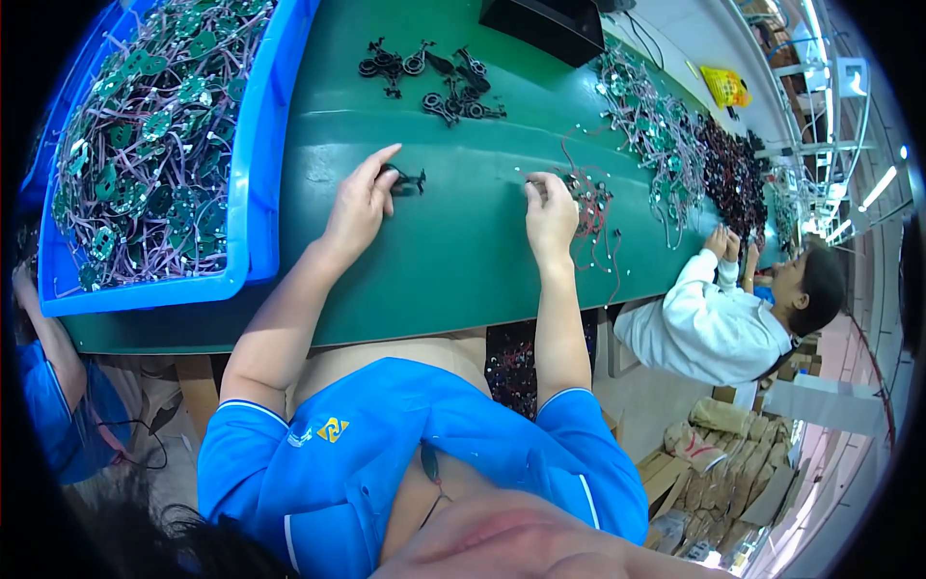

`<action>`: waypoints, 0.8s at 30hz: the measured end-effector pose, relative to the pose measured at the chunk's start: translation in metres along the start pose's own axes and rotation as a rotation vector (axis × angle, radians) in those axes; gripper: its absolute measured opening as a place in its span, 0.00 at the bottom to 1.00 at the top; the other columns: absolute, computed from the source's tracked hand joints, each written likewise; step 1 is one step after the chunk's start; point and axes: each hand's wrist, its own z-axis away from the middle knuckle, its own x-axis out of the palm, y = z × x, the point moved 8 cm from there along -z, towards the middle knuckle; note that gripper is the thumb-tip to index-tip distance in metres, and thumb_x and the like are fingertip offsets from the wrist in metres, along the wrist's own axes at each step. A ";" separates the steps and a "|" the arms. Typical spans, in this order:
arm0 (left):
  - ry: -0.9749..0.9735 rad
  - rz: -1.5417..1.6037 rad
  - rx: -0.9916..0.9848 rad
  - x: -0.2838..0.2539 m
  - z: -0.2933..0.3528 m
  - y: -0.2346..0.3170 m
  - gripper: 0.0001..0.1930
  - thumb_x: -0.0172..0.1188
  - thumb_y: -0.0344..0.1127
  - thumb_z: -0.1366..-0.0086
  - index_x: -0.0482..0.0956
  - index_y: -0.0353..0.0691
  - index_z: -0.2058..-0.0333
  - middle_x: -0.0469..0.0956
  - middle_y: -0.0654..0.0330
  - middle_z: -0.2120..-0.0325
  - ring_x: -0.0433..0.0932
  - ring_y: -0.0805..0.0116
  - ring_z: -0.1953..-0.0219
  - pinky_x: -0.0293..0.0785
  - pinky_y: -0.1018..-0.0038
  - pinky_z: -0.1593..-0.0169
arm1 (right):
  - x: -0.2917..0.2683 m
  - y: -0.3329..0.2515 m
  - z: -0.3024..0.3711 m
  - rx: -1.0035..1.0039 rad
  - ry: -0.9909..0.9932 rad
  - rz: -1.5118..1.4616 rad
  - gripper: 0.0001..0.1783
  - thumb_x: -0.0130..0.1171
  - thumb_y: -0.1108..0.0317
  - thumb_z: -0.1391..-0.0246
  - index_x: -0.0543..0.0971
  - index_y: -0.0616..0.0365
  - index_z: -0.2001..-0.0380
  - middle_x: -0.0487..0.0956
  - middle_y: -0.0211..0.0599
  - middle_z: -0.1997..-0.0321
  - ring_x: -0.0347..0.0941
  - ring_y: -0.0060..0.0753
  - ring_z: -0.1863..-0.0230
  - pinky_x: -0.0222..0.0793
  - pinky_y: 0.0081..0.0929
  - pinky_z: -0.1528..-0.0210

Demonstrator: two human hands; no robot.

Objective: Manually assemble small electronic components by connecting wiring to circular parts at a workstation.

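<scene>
My left hand [360,201] is over the green table with its index finger stretched out. A small black plastic part [411,179] sticks out from between its thumb and curled fingers. To the right, my right hand [552,217] has its thumb and fingertips drawn together in a pinch; whatever is between them is too small to name. Beside that hand lies a loose cluster of small boards with red wires [596,201]. Farther back, several similar black plastic parts [453,92] lie in a scattered group.
A blue bin [253,164] at the left is heaped with green circuit boards and wires [154,145]. At the back stands a black box [545,27]. Wired boards [656,135] and dark parts [733,174] are piled at the right, near a seated co-worker in a pale top [699,323].
</scene>
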 end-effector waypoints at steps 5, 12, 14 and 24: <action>-0.032 0.116 -0.141 0.001 0.004 -0.015 0.10 0.53 0.24 0.35 0.77 0.34 0.56 0.75 0.62 0.72 0.68 0.76 0.81 0.66 0.82 0.75 | -0.012 -0.081 -0.015 -0.203 0.044 -0.275 0.11 0.57 0.74 0.49 0.81 0.53 0.62 0.81 0.33 0.62 0.74 0.32 0.66 0.66 0.28 0.59; 0.051 0.113 0.029 -0.009 0.002 0.004 0.13 0.53 0.22 0.37 0.76 0.35 0.54 0.74 0.62 0.70 0.69 0.76 0.79 0.67 0.81 0.74 | 0.007 -0.165 -0.008 -0.399 -0.004 -0.737 0.07 0.58 0.77 0.49 0.78 0.58 0.64 0.78 0.31 0.68 0.71 0.27 0.68 0.66 0.21 0.63; 0.069 0.064 0.064 -0.013 0.003 0.006 0.13 0.53 0.22 0.37 0.76 0.35 0.54 0.74 0.62 0.70 0.69 0.76 0.79 0.67 0.81 0.74 | 0.025 -0.156 -0.009 -0.245 -0.145 -0.927 0.06 0.57 0.77 0.47 0.78 0.59 0.65 0.77 0.31 0.69 0.70 0.26 0.69 0.66 0.20 0.64; 0.154 0.007 0.064 -0.017 -0.001 0.012 0.12 0.54 0.22 0.37 0.79 0.36 0.56 0.75 0.62 0.69 0.71 0.76 0.77 0.68 0.82 0.73 | 0.061 -0.118 -0.013 0.150 -0.341 -1.202 0.02 0.58 0.76 0.46 0.75 0.57 0.71 0.73 0.28 0.74 0.66 0.20 0.75 0.62 0.17 0.71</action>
